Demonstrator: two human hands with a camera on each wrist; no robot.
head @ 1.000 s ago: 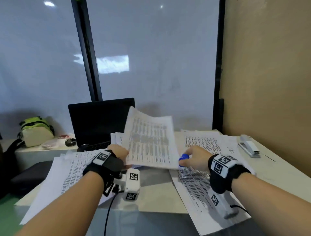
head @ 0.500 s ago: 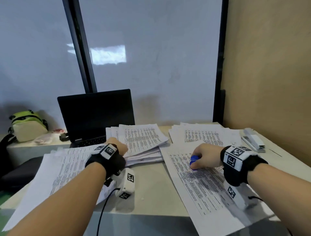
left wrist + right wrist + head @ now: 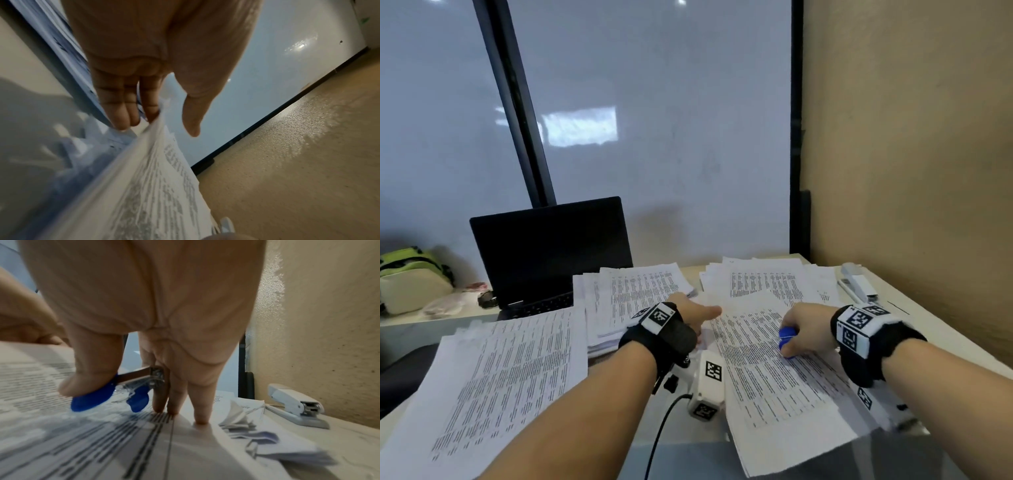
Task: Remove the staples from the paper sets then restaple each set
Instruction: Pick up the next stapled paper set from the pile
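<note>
Right now the paper set [image 3: 774, 370] being worked lies flat on the surface [image 3: 941, 329] at front right, under the right hand [image 3: 806, 330], which pinches a blue staple remover [image 3: 111, 395] while its other fingertips rest on the page. The left hand [image 3: 693, 313] is spread flat, fingers straight, touching that set's upper left edge. I count four spreads of printed sheets: this one, one behind it, a middle stack [image 3: 635, 294] and a left stack [image 3: 493, 373]. One white stapler [image 3: 858, 282] sits untouched by the wall, so removal seems unfinished and restapling still ahead.
</note>
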